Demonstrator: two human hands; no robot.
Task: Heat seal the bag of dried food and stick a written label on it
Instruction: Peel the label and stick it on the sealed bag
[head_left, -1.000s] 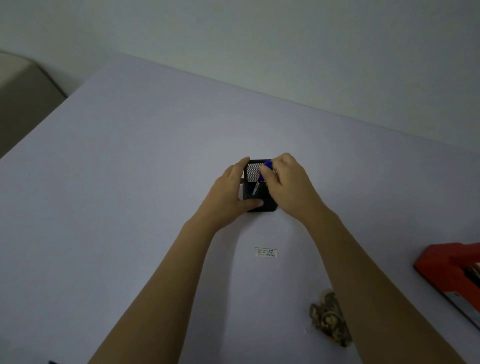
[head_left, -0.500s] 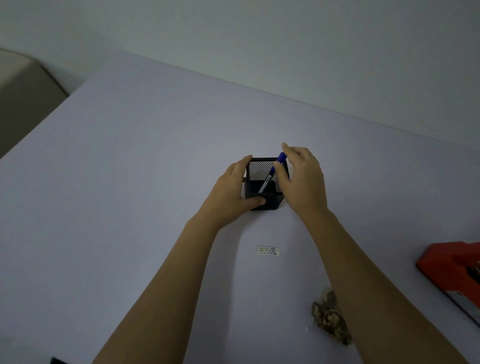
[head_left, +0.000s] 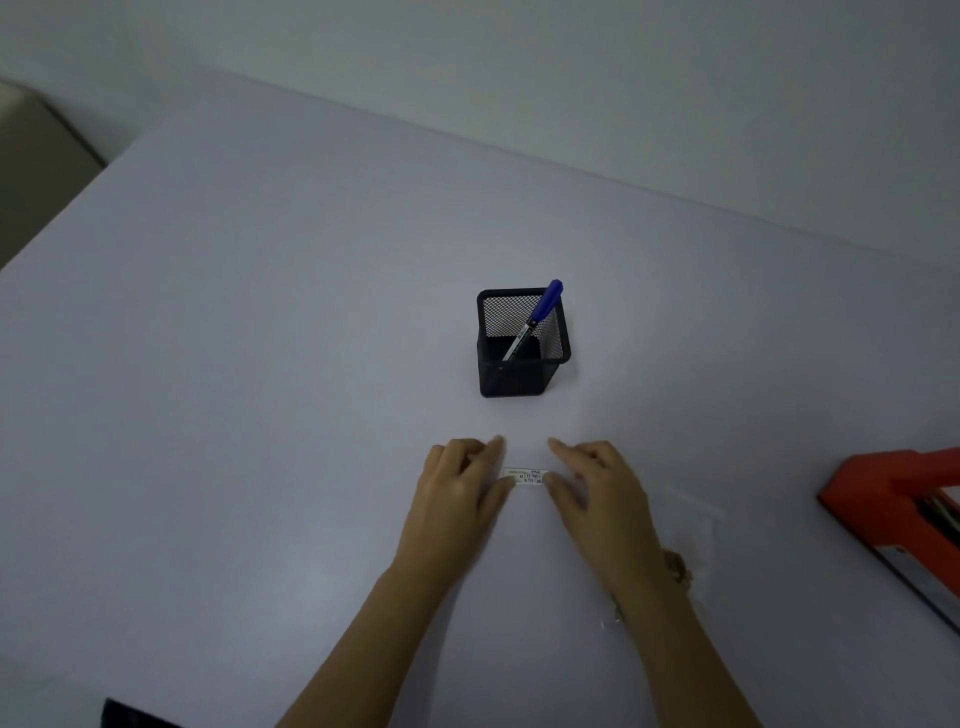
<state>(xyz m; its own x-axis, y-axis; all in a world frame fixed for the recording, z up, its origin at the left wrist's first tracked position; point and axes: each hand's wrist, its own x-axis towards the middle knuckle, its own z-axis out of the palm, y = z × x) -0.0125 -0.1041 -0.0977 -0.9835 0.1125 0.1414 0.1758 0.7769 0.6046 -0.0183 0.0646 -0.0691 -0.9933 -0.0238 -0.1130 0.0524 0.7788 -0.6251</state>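
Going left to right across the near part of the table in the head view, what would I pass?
left hand → written label → right hand → bag of dried food → red heat sealer

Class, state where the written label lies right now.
In the head view, the label lies flat on the table between the left hand and the right hand, nearer the person than the black mesh pen holder.

Dim room, a pale table against a plain wall.
The lavender-grey table (head_left: 249, 374) fills most of the view, and its far edge runs along a pale grey-green wall (head_left: 571, 78). At the far left, past the table's corner, a beige piece of furniture (head_left: 36, 171) sits in shadow under soft, weak light.
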